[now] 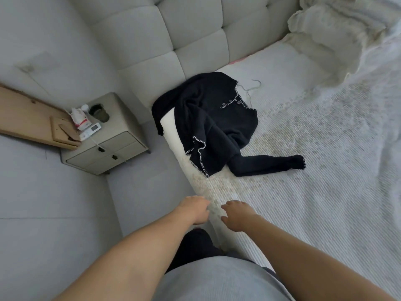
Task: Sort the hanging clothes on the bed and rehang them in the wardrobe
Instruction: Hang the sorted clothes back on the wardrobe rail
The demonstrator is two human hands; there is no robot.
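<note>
1. Head view: we've got a black cardigan (213, 124) crumpled on the bed (303, 181) near the headboard (195, 33), one sleeve dangling over the edge, with a wire hanger (251, 86) poking out at the collar.
2. Left hand (194, 210) and right hand (235, 217) both hover by the near bed edge (fingers loose, holding nothing), well apart from the cardigan.
3. Nightstand (104, 137) sits left of the bed, cluttered.

I'm seeing a matt black knit cardigan (213, 124) w/ pale stitched trim, thin wire hanger (251, 88), ribbed cloth bedspread (314, 192), padded fabric headboard (191, 33).
</note>
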